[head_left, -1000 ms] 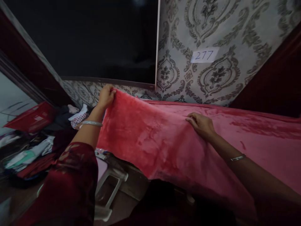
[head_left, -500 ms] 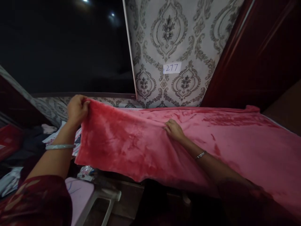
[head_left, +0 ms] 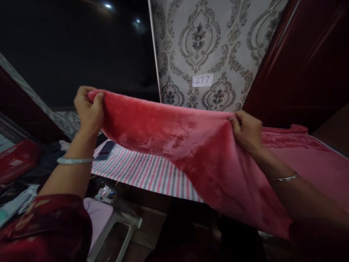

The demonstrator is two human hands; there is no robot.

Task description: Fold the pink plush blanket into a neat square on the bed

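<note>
A plush red-pink blanket (head_left: 163, 127) is stretched between my two hands, its upper edge lifted. My left hand (head_left: 89, 107) grips one corner, thumb pressed over the cloth. Farther right, my right hand (head_left: 248, 131) clutches the same edge, and folds run down from its fingers. The blanket's right part still lies flat on the surface beyond my right forearm. Beneath the raised part shows a striped cloth (head_left: 152, 173) in white, pink and grey. A dark phone (head_left: 105, 150) rests on that cloth near my left wrist.
A large dark television screen (head_left: 79, 51) is at the back left. Patterned wallpaper with a paper label (head_left: 202, 80) reading 277 covers the wall. A plastic stool (head_left: 99, 218) stands below left, and a red box (head_left: 19, 160) sits among clutter at far left.
Both hands have risen with the blanket's edge, and my right hand has moved right. The lifted blanket now uncovers the striped cloth and the phone.
</note>
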